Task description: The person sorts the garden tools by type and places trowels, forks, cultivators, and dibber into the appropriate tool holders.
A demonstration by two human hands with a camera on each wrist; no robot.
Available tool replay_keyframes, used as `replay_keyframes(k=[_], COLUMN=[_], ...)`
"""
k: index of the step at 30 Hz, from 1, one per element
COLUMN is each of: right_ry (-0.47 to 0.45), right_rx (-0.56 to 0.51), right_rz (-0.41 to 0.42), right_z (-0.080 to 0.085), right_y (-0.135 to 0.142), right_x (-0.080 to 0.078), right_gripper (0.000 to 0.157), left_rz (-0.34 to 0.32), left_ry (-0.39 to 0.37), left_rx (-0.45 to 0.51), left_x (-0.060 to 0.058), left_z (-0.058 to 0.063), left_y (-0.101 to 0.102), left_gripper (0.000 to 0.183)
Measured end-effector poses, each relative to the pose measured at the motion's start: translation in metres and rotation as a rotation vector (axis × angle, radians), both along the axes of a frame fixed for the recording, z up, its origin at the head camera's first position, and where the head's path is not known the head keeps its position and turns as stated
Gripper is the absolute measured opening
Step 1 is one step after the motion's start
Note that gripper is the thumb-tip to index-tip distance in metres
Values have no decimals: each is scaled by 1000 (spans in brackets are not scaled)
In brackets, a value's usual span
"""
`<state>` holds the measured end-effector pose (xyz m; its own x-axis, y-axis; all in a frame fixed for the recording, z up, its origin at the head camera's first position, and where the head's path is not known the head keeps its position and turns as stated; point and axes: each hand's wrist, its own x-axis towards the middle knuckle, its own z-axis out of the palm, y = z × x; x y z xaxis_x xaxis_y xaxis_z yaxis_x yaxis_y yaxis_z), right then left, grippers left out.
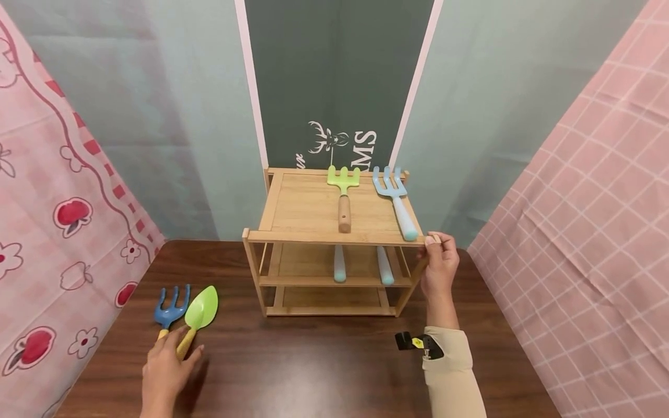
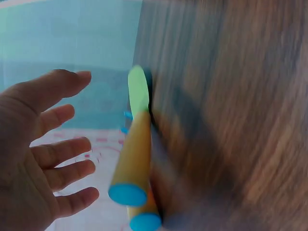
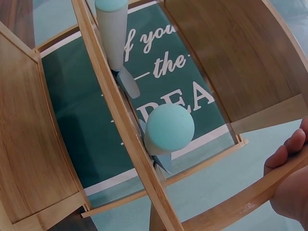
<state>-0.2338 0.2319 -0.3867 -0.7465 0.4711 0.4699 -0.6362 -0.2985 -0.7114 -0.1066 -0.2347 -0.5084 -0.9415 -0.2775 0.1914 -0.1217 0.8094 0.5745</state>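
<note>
We saw the green trowel [image 1: 202, 309] lying on the desk [image 1: 303, 371] near its left edge, blade toward the far edge and yellow handle toward the near one. Just beside it, on the side of the desk's left edge, we found the blue hand fork [image 1: 171, 313], also yellow-handled. Our left hand [image 1: 166, 371] was at these two handles with thumb and fingers apart; in the left wrist view we saw it clamped on neither, though we could not tell whether a fingertip touched one.

Our right hand [image 1: 441, 264] was clamped on the wooden rack [image 1: 303, 203], at the right front corner of its top shelf. The rack stood toward the desk's far edge, about midway between the sides. On its top shelf we had the green hand fork [image 1: 344, 200] with a wooden handle and, by the right edge, the light blue hand fork [image 1: 395, 200], both with tines toward the back edge. Two pale handles [image 1: 340, 264] with mint ends jutted past the middle shelf's front edge.

Behind the rack we saw a dark green panel [image 1: 334, 69] with a deer head and white lettering.
</note>
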Motion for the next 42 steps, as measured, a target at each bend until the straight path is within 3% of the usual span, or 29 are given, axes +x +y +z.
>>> replay_keyframes(k=[2,4,10,14,18,24,27,34,42], right_ry=[3,8,26,20,9,12,6,-10,-5], right_rx=[5,6,-9,-6,-7,-13,-14,-7,-13], right_rz=[3,10,6,-3,-11,4,15,14,36], right_z=[0,1,4,4,3,2,1,0,1], right_y=[0,0,-1,0,1,3,2,2,2], right_x=[0,0,0,1,1,2,2,2,4], right_gripper=[9,8,9,11,12,11,10,10,8], left_rz=[25,44,99,153,189,190,194,181,194], left_ry=[-56,-55,127,170,123,-71,-129,-149,-99], left_rx=[28,46,95,144,188,243,264,264,168], left_x=[3,5,9,12,14,15,17,17,10], left_z=[-1,-3,-20,-31,-36,-35,-34,-34,-36], left_y=[-6,-11,-13,-9,-7,-9,-11,-15,-9], left_gripper=[56,55,50,49,47,62,71,78,61])
